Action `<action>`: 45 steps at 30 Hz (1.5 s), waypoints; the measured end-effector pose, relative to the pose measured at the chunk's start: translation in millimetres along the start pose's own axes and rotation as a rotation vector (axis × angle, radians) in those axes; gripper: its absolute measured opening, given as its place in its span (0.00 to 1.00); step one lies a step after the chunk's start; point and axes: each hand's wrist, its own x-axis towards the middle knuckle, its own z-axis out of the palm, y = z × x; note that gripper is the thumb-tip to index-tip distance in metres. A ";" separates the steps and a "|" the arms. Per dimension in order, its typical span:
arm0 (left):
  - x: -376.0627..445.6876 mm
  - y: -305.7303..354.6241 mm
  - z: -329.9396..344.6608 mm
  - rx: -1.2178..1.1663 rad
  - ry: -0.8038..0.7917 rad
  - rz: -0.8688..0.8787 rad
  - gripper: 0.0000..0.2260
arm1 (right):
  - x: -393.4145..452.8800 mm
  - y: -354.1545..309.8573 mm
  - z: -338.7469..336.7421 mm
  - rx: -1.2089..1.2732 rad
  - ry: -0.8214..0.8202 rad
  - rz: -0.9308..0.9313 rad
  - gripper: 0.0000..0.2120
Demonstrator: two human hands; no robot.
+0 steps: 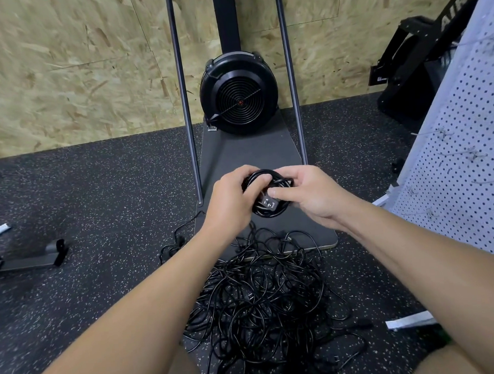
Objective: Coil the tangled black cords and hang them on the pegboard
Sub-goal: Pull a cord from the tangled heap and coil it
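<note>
A small coil of black cord [270,211] with its plug end facing me is held up between both hands. My left hand [232,199] grips the coil's left side. My right hand [309,191] pinches the cord near the plug with thumb and fingers. Below them a large tangled pile of black cords [264,298] lies on the speckled rubber floor, one strand rising toward the coil. The white pegboard [465,179] leans at the right, with several bare wire hooks [443,133] on it.
A black fan-wheel exercise machine [238,93] on a dark base plate [255,154] stands ahead between two metal rods, against an OSB wall. Another black machine [412,69] sits at the back right. A metal frame foot [27,258] lies at the left.
</note>
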 end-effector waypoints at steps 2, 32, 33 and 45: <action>1.6 2.6 -1.5 -0.072 -0.002 0.013 0.07 | -2.1 -3.7 -0.9 0.174 -0.062 0.032 0.19; 21.9 -12.7 76.0 -0.673 -0.234 -0.376 0.13 | -24.0 2.7 -102.2 -0.149 0.114 0.286 0.14; 23.3 -15.3 91.6 -0.664 -0.271 -0.401 0.13 | -28.6 16.0 -111.1 -0.130 0.165 0.290 0.14; -7.5 -124.6 291.9 -0.424 -0.419 -0.762 0.09 | -53.7 252.2 -203.9 0.051 0.635 0.567 0.11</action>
